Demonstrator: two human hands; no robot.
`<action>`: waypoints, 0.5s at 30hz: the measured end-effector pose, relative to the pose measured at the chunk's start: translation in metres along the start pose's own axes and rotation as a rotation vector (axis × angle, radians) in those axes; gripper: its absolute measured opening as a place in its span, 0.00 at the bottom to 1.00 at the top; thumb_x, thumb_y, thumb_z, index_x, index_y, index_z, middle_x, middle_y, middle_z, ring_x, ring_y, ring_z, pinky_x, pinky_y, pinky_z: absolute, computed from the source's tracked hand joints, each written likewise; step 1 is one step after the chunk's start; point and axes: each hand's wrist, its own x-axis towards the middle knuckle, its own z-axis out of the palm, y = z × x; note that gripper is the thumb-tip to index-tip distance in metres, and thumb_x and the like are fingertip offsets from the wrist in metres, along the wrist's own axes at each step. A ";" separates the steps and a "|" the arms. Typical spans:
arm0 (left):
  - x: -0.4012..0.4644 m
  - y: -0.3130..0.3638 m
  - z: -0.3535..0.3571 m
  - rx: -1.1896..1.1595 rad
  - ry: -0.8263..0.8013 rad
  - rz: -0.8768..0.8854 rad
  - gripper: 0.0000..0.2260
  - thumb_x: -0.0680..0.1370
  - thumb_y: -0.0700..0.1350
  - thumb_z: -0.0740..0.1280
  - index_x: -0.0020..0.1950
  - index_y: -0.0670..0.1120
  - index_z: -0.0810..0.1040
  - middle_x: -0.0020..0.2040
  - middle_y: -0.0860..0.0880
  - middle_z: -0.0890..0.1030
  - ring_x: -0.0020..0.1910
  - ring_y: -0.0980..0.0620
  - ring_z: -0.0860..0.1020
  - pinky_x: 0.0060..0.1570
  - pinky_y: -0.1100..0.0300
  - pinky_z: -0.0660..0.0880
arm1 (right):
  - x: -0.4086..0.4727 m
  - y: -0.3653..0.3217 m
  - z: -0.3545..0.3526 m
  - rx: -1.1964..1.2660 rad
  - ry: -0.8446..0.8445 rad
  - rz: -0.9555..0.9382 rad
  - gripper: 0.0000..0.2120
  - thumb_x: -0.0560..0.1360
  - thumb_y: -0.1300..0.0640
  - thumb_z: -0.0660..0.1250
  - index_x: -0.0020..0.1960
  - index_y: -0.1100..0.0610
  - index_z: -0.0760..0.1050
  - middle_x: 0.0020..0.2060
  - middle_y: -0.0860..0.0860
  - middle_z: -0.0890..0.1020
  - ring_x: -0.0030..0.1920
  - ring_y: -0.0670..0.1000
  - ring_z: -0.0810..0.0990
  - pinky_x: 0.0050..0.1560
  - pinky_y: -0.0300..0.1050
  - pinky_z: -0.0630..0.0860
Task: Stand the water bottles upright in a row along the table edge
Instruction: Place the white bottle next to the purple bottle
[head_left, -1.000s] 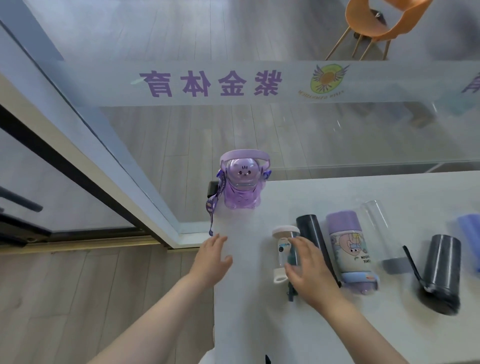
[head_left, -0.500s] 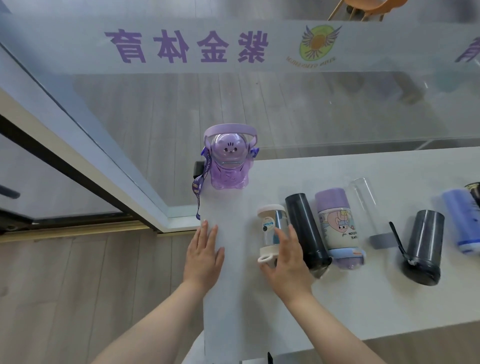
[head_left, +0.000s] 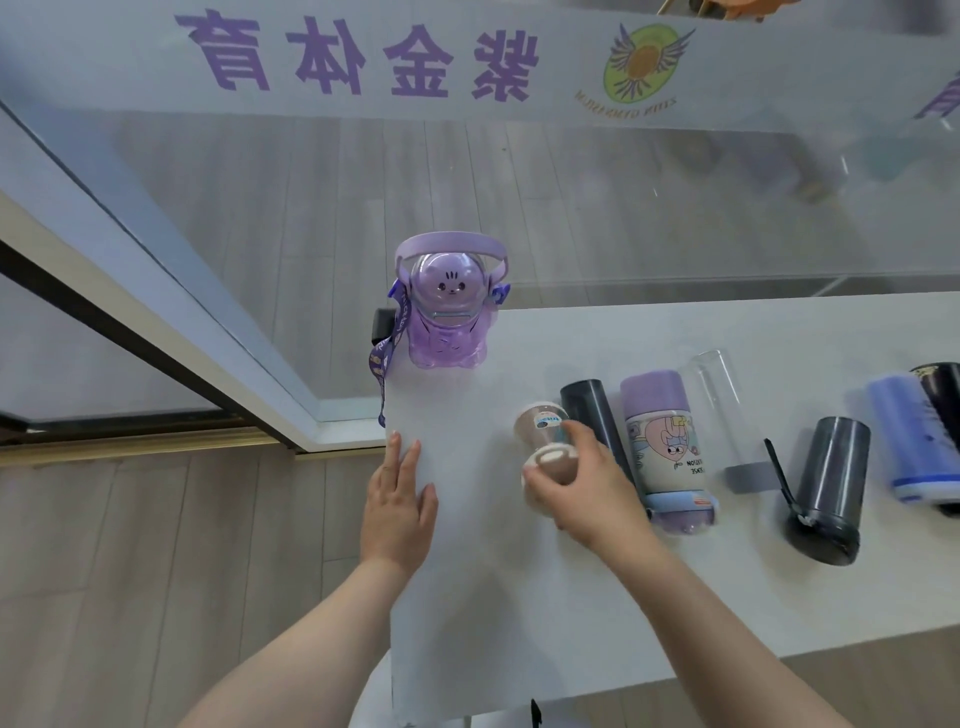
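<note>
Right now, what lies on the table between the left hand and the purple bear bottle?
Nothing: in the head view, only bare white table separates the left hand from the upright purple bear bottle.

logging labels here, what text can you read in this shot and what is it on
"紫金体育": purple characters on the frosted band across the glass wall.
Round winged logo on that band: lettering too blurred to read.
Cartoon bottle: print upside down, too small.
Small clear bottle label: blurred.
</note>
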 end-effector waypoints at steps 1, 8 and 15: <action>0.000 0.000 0.000 0.002 0.001 0.000 0.29 0.76 0.56 0.50 0.76 0.49 0.61 0.79 0.52 0.50 0.73 0.42 0.60 0.70 0.51 0.60 | 0.005 -0.007 -0.011 0.020 -0.049 0.042 0.30 0.67 0.38 0.67 0.67 0.42 0.64 0.56 0.45 0.76 0.41 0.49 0.83 0.45 0.49 0.81; -0.001 0.001 -0.001 -0.012 0.015 -0.005 0.29 0.75 0.54 0.51 0.75 0.49 0.62 0.79 0.53 0.52 0.71 0.44 0.62 0.69 0.50 0.63 | 0.051 -0.049 -0.052 -0.066 -0.334 0.202 0.26 0.69 0.42 0.69 0.59 0.54 0.66 0.44 0.54 0.79 0.34 0.54 0.83 0.43 0.58 0.82; -0.001 0.003 -0.003 -0.006 0.017 -0.005 0.29 0.75 0.54 0.50 0.76 0.49 0.62 0.79 0.53 0.52 0.71 0.46 0.62 0.68 0.53 0.63 | 0.064 -0.053 -0.056 -0.089 -0.314 0.201 0.31 0.70 0.36 0.67 0.63 0.54 0.64 0.53 0.53 0.76 0.33 0.53 0.83 0.43 0.54 0.83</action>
